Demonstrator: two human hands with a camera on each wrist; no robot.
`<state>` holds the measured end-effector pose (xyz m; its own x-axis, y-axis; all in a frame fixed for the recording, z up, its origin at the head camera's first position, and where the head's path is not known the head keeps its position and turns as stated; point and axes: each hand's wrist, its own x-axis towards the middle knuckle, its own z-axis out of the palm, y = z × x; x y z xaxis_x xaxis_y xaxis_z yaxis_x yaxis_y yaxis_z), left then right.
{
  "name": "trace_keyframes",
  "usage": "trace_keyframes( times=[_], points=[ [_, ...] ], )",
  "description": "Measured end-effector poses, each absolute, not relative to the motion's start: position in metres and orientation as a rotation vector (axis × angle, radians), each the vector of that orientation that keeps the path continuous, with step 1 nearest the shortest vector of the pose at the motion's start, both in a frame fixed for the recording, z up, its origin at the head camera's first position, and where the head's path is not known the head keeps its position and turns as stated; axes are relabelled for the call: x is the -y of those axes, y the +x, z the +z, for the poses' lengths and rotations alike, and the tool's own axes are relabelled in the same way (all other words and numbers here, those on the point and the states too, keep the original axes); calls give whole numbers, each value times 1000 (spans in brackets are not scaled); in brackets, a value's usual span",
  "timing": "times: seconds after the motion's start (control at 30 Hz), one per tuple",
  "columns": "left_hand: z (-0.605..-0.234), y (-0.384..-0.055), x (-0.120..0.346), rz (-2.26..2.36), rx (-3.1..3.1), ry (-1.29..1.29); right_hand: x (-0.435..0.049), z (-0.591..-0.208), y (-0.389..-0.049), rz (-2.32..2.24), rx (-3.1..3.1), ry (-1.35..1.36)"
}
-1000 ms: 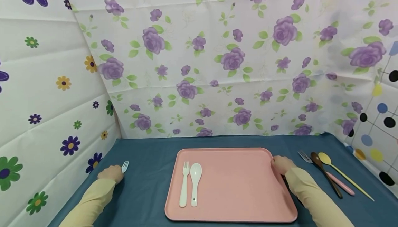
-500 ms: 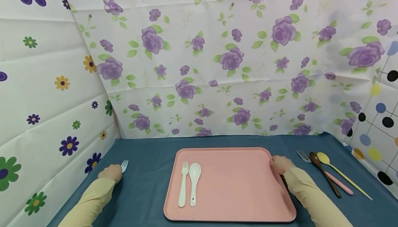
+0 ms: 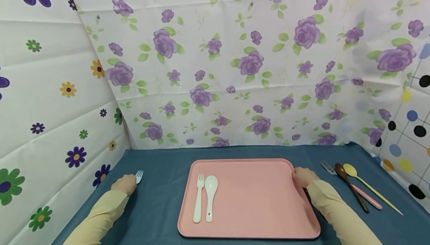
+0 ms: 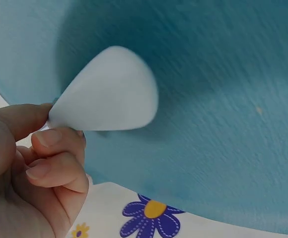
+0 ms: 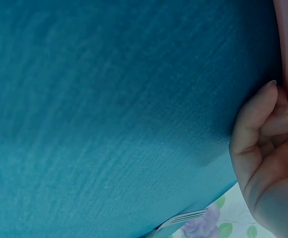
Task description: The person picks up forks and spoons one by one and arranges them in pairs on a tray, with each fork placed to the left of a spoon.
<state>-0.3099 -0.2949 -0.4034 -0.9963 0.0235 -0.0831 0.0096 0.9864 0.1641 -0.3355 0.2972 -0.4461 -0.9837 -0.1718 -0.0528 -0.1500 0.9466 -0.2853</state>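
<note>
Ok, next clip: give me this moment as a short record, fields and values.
Left hand: pinches a wide-handled white fork
Right hand: holds the right edge of the pink tray
On tray: a second white fork and a white spoon, side by side
Right of tray: pink-handled fork, brown spoon lying across it, yellow spoon
Surface: blue cloth

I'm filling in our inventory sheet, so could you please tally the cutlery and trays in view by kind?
Trays: 1 (pink tray)
Forks: 3 (held fork, white fork on tray, pink-handled fork)
Spoons: 3 (white spoon, brown spoon, yellow spoon)
Total: 7
</note>
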Motion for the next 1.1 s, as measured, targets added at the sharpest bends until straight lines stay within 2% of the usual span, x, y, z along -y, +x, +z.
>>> trace_keyframes(
  times=[0.43,1.1],
  points=[
    [-398,-315,271,254,-3050,34,-297,-447,-335,-443,-3015,-245],
    [-392,-322,213,395,-3172,206,-298,-450,-338,-406,-3026,-232]
  ],
)
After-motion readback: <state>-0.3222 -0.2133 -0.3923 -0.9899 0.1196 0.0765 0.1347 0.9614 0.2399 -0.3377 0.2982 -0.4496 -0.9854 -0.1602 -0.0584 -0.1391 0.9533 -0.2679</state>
